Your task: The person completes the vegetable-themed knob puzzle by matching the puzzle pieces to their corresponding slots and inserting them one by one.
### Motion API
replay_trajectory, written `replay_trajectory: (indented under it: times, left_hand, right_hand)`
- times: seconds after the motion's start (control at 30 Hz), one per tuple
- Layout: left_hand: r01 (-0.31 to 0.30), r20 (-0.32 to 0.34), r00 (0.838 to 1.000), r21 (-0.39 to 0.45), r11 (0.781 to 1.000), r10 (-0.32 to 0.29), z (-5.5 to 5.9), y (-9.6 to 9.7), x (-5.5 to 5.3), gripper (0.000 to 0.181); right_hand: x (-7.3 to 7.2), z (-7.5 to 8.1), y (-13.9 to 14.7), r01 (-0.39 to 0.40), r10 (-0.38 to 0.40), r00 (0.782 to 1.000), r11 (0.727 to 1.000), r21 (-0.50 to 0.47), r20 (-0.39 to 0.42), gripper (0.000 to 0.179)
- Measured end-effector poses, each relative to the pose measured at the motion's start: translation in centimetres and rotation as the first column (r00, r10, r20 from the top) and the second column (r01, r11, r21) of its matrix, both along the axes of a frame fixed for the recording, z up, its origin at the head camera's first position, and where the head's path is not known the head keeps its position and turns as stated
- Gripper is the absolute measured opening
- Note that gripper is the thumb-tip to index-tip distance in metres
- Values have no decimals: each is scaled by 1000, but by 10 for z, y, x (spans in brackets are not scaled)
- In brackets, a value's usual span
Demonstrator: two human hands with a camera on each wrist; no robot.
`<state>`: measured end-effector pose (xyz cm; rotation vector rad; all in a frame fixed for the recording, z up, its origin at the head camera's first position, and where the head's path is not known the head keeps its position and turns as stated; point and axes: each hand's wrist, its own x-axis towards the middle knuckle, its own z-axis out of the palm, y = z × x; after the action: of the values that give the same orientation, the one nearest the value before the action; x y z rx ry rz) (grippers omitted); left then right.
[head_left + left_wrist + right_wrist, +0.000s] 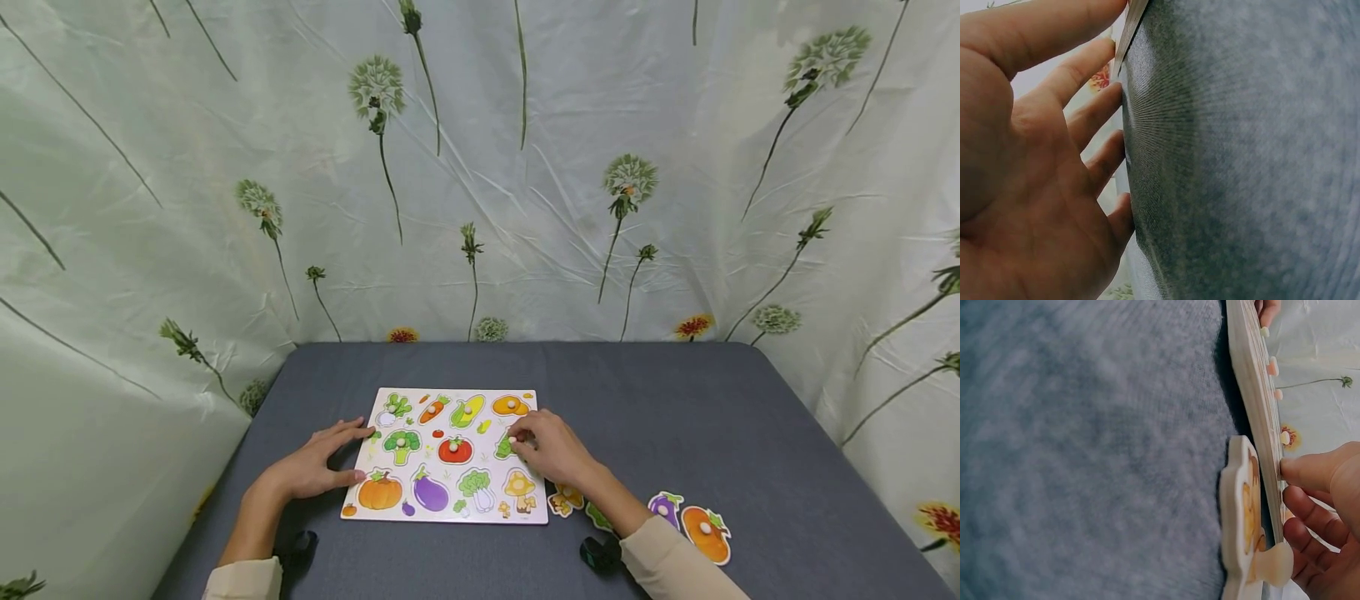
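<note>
A white vegetable puzzle board [420, 510] lies on the table. My left hand [318, 465] rests at its left edge, fingers spread and thumb by the printed pumpkin. In the left wrist view the palm of the left hand [1041, 187] shows, fingertips along the board's edge. My right hand [557, 450] reaches over the board's right side and pinches the knob of a green vegetable piece [503, 448], partly hidden by the fingers. Knobbed pieces such as the tomato [455, 451], broccoli [402, 447] and corn [467, 412] sit in the board.
Loose to the right lie a mushroom piece [561, 502], a green leafy piece [598, 517], an eggplant piece [663, 508] and a pumpkin piece [706, 535]. The right forearm passes over some of them. A flowered curtain [525, 208] hangs behind the grey table [637, 383].
</note>
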<state>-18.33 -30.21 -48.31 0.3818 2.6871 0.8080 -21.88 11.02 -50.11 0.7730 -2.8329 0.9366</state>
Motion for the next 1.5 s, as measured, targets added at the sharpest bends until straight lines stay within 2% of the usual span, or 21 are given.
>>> replay_trajectory:
  times: [0.2,0.57,0.97,1.5]
  left_hand:
    - [29,-16,999,16,999,-29,0,0,0,70]
    - [-5,5,1000,-1,1000,5,-2,-1,0,73]
    - [-14,8,1000,-20,1000,14,-4,-1,-1,73]
    - [-20,21,1000,-34,999,21,-4,-1,0,73]
  right_hand:
    - [1,1,4,-7,7,1000,1000,-16,17,12]
    - [7,8,20,-30,32,999,999,-43,37,20]
    - [14,15,45,29,-30,999,1000,-8,-20,19]
    - [35,24,103,135,-132,988,990,33,-83,18]
